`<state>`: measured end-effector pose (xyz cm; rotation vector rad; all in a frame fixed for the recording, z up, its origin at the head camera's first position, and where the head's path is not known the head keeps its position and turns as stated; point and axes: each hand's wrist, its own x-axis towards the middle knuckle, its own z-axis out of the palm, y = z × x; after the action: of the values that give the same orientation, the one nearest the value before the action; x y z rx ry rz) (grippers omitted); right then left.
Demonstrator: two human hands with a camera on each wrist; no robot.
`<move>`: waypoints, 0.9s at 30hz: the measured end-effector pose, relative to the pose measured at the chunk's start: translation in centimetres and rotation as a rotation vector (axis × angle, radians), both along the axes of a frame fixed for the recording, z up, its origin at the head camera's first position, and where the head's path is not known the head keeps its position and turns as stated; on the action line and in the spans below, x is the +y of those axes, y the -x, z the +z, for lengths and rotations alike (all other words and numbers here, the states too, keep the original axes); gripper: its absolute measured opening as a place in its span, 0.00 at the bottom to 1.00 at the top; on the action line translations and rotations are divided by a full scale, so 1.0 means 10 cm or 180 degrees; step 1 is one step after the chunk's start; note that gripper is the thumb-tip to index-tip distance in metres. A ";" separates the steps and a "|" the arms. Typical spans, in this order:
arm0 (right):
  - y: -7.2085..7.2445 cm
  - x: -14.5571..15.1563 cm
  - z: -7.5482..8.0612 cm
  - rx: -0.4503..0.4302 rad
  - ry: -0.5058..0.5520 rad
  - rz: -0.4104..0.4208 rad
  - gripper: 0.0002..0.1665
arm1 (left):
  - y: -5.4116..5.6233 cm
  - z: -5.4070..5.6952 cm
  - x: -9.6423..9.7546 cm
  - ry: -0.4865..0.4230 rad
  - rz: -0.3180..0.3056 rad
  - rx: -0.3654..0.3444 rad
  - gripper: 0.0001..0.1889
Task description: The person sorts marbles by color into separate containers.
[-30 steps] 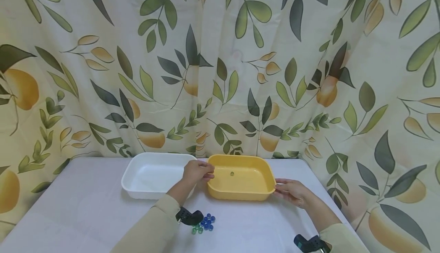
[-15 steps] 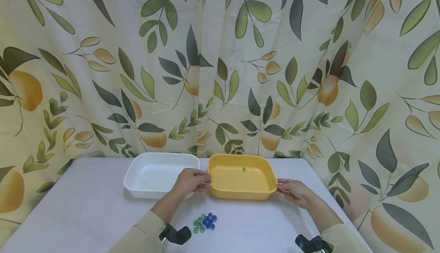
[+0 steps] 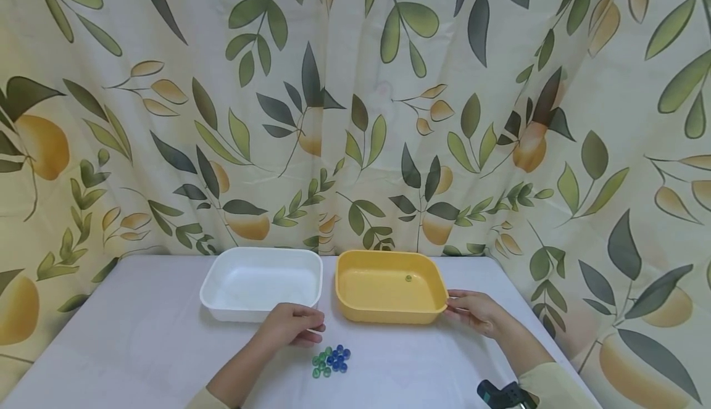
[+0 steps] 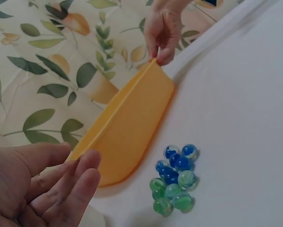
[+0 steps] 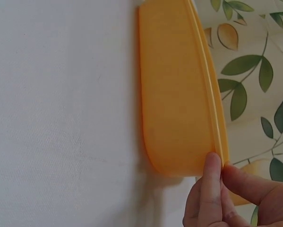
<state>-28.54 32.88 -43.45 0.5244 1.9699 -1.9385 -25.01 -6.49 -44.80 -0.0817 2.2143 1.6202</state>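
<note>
A yellow plastic tray (image 3: 383, 310) stands upright on the table, with one small greenish marble (image 3: 408, 278) inside it. At its right end, my right hand (image 3: 478, 311) pinches the rim between thumb and fingers, as the right wrist view shows at the tray's corner (image 5: 179, 94). My left hand (image 3: 291, 324) is in the air in front of the white tray, its fingers loosely bent and holding nothing. Close to its right lies a cluster of marbles, several blue ones (image 3: 340, 359) and several green ones (image 3: 319, 363), seen larger in the left wrist view.
To the left of the yellow tray, a small gap away, is a white plastic tray (image 3: 261, 285) with no contents visible. Both stand near the back edge of the white-covered table (image 3: 139, 335). A leaf-and-fruit patterned curtain (image 3: 355, 119) hangs behind.
My left hand has let go of the yellow tray's left end and moved down and left towards the marbles. Inside the tray, the marble has rolled to the right. The right hand keeps its grip.
</note>
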 end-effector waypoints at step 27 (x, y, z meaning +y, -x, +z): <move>0.00 -0.02 -0.01 -0.0002 -0.0072 -0.0071 0.37 | -0.34 -0.49 -0.21 0.0043 0.0005 0.0305 0.13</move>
<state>-28.54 32.72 -43.60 0.5553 1.9960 -1.9311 -21.58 -8.56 -49.69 -0.0096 2.2972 1.6420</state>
